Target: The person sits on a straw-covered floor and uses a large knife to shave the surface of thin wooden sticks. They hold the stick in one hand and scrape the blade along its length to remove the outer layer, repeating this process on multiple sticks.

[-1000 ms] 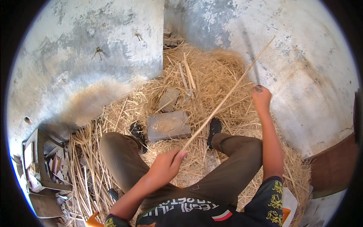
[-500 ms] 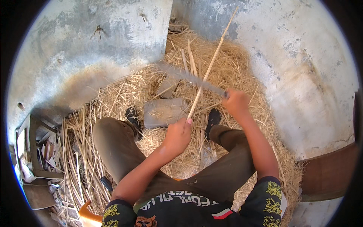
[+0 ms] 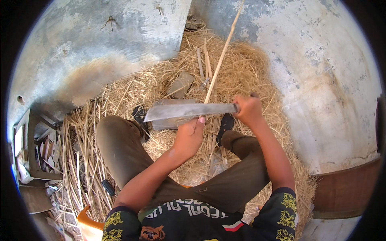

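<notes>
1. Since half a second ago, the knife (image 3: 181, 111) has swung toward the body, from slanting across the stick (image 3: 222, 60) farther up to lying nearly level just beyond the left thumb.
2. The right hand (image 3: 248, 110) is closed in a fist around the knife's handle, blade pointing left.
3. The left hand (image 3: 189, 138) is curled shut, pinching the stick's near end, thumb pressed along it.
4. From the left hand, the stick runs away under the blade, past the far edge of the straw (image 3: 249, 60); whether blade and stick touch, I cannot tell.
5. Between the shoes, the grey block (image 3: 165, 125) is partly hidden by the blade, its near left corner showing.
</notes>
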Demonstrator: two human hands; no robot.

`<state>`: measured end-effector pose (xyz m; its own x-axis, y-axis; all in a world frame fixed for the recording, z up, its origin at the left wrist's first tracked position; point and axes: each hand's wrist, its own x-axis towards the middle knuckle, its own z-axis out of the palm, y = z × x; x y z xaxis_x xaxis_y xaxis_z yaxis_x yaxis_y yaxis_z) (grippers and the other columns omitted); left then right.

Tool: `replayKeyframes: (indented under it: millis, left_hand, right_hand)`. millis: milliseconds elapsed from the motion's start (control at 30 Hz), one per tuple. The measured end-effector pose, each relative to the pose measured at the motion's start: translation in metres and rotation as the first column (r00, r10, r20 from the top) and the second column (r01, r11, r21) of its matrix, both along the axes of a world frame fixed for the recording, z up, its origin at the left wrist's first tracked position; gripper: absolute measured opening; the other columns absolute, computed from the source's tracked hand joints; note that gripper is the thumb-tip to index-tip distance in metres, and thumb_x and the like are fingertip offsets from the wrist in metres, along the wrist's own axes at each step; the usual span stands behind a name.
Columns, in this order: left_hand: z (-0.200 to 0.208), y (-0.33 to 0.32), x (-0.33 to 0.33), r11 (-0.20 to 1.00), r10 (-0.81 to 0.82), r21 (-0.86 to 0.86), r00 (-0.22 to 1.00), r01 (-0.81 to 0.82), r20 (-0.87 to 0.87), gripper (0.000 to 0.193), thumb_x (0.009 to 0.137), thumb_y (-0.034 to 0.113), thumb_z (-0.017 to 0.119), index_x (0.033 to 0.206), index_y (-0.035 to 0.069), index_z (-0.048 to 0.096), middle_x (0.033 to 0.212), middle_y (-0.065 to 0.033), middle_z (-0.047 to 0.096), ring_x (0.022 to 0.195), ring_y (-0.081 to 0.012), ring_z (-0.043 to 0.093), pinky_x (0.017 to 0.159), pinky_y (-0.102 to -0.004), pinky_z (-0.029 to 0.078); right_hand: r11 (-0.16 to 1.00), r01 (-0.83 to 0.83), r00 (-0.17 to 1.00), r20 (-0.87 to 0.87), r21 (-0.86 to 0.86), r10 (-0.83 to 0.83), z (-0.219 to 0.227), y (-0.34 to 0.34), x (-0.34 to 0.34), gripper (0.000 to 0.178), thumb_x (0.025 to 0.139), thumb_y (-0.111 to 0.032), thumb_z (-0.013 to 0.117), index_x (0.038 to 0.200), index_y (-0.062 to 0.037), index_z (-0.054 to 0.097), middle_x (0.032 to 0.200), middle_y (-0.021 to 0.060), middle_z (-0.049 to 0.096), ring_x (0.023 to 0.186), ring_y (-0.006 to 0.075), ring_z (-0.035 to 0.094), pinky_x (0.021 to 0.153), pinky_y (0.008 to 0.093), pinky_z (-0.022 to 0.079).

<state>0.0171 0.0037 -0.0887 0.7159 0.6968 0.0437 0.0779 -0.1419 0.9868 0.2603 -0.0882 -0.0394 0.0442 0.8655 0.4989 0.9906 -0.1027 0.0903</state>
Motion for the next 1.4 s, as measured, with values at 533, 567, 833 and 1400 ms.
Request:
replayKeyframes:
  millis: [533, 567, 833, 1400]
  left_hand:
    - [0.014, -0.013, -0.01, 0.99, -0.137, -0.018, 0.988, 0.138, 0.077, 0.041, 0.108, 0.032, 0.045, 0.082, 0.001, 0.053, 0.059, -0.0012, 0.046, 0.055, -0.0096, 0.041, 0.051, -0.0318, 0.038]
    - [0.016, -0.01, -0.009, 0.991, -0.127, -0.043, 0.991, 0.129, 0.051, 0.041, 0.108, 0.032, 0.045, 0.083, 0.0, 0.053, 0.059, -0.0017, 0.047, 0.056, -0.01, 0.041, 0.052, -0.0322, 0.038]
    - [0.011, -0.02, -0.016, 0.996, -0.089, 0.002, 0.996, 0.089, 0.016, 0.039, 0.108, 0.031, 0.044, 0.089, -0.001, 0.054, 0.06, -0.013, 0.047, 0.055, -0.0227, 0.044, 0.056, -0.0404, 0.042]
    - [-0.006, -0.02, -0.009, 0.99, -0.06, 0.129, 0.998, 0.061, -0.012, 0.043, 0.108, 0.031, 0.043, 0.084, -0.002, 0.056, 0.063, -0.0172, 0.052, 0.055, -0.0266, 0.048, 0.057, -0.0408, 0.042]
  right_hand:
    - [0.778, 0.625, 0.734, -0.297, -0.057, -0.611, 0.013, -0.035, 0.037, 0.018, 0.081, -0.021, 0.068, 0.08, -0.003, 0.069, 0.068, 0.0202, 0.065, 0.067, 0.0386, 0.066, 0.066, 0.0497, 0.051]
    - [0.813, 0.579, 0.778, -0.259, -0.059, -0.573, 0.011, -0.032, 0.023, 0.016, 0.08, -0.02, 0.069, 0.08, -0.0042, 0.069, 0.067, 0.0185, 0.065, 0.065, 0.0376, 0.065, 0.065, 0.0494, 0.051]
    - [0.99, 0.136, 0.989, -0.057, -0.024, -0.137, 0.009, -0.007, -0.003, 0.014, 0.076, -0.02, 0.072, 0.083, -0.0087, 0.066, 0.066, 0.0121, 0.065, 0.064, 0.0335, 0.066, 0.063, 0.0477, 0.051]
    - [1.0, 0.006, 1.0, 0.025, -0.007, -0.005, -0.004, 0.001, -0.033, 0.017, 0.072, -0.021, 0.074, 0.076, -0.0099, 0.062, 0.066, 0.011, 0.066, 0.057, 0.0318, 0.066, 0.059, 0.0447, 0.051]
